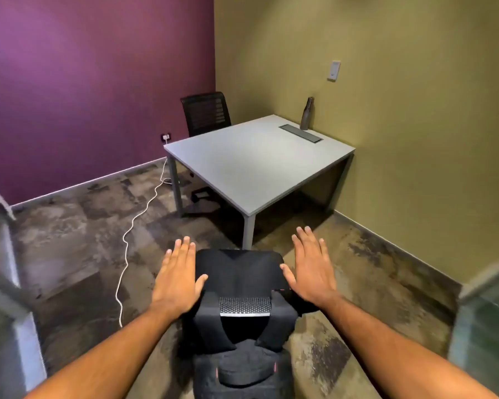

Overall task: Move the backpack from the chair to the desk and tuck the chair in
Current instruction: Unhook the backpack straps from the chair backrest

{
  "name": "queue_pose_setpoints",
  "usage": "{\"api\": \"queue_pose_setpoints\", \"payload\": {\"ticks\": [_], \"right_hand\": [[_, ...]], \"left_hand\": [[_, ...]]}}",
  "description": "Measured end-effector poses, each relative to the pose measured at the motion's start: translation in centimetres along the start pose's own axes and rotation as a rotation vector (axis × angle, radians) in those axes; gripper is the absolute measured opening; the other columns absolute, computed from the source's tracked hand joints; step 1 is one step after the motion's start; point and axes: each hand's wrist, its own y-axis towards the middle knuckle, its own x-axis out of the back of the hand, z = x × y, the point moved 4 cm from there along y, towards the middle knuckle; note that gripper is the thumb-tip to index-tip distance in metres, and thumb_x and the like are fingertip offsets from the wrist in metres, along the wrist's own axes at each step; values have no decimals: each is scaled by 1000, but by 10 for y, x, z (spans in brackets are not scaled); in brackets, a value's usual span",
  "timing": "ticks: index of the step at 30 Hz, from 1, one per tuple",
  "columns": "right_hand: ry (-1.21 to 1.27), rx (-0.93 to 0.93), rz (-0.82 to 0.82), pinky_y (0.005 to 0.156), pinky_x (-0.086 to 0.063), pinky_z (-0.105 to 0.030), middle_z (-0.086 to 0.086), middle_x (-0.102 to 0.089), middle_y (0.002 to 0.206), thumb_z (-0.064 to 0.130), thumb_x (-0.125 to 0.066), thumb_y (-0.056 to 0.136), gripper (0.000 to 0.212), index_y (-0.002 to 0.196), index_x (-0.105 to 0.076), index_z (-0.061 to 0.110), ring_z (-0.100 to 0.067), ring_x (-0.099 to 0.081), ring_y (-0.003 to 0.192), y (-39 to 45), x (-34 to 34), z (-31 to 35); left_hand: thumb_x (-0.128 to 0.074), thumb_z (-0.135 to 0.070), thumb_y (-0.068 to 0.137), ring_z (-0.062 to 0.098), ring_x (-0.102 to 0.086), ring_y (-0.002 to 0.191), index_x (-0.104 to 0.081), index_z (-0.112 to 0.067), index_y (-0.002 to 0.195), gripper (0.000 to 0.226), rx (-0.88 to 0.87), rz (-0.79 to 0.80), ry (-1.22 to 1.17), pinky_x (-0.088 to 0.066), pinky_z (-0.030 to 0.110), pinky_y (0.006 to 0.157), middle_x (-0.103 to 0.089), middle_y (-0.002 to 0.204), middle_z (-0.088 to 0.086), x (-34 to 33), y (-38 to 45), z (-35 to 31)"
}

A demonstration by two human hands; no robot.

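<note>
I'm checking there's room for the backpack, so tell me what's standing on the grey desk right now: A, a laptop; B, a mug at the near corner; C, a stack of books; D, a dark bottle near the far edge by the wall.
D: a dark bottle stands at the far side of the desk, beside the cable tray.

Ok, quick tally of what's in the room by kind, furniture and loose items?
Chairs: 2, near one under the backpack, far one behind the desk
Desks: 1
Backpacks: 1
Bottles: 1
Cables: 1
Total: 6
</note>
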Motion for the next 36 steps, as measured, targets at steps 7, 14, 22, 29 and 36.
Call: {"api": "queue_pose_setpoints", "payload": {"ticks": [7,14,22,29,36], "right_hand": [[32,-28,96,132,-17,-52,-13,-29,173,61,-51,98,83,160,-39,8,-30,-16,164,-29,-43,0],[217,-55,159,133,-18,-42,-13,-35,170,50,-37,108,65,157,-46,7,-28,-22,162,-53,-74,5],[405,-150,172,118,-42,-44,-12,-59,143,38,-42,111,47,136,-66,7,-31,-52,138,-66,-94,8],[542,-423,-126,109,-44,-46,-11,-54,134,43,-67,101,43,126,-63,7,-30,-44,132,-101,-90,7],[755,-835,-172,104,-36,-49,-16,-47,121,61,-89,70,84,117,-52,2,-37,-42,120,-123,-104,3]], "left_hand": [[-40,-56,103,31,-3,158,-14,-4,161,82,-6,209,-97,-8,45,129,-5,170,15,-43,-19,-18],[-8,-66,96,30,-25,154,-38,-17,156,83,51,352,-245,-18,43,126,-35,163,13,-71,-32,-29],[-22,-55,103,30,-46,140,-55,-20,141,62,24,319,-161,-29,43,122,-57,145,11,-80,-32,-27],[-21,-58,101,30,-55,129,-59,-23,136,62,-6,334,-151,-35,42,117,-63,134,10,-83,-26,-26],[10,-90,78,29,-21,155,-43,-29,153,110,-73,412,-198,-11,41,128,-41,160,9,-79,-31,-26]]}}
